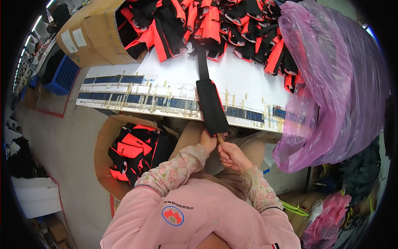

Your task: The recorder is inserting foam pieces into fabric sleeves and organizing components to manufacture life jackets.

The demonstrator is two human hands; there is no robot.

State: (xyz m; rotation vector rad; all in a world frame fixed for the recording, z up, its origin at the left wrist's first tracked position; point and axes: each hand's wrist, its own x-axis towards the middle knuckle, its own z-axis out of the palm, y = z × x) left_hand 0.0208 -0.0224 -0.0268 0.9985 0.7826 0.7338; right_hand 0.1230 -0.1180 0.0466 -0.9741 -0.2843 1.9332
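A long black fabric piece (212, 103) with a bright coral-red edge hangs over the table's near edge toward me. From its far end a narrow black strap (202, 65) runs back toward the pile. My left hand (208, 141) is closed at the near end of this piece, gripping its edge; the fingertips are partly hidden. My right hand (233, 156) is closed around a thin tan stick (220, 139), whose far end meets the opening of the fabric piece. How deep the stick reaches inside cannot be seen.
Many red and black fabric pieces (207, 25) cover the back of the white table (166, 79). A cardboard box (95, 33) lies at the back left, and an open carton (105, 145) of similar pieces stands below. A large purple plastic bag (331, 83) hangs over the right side.
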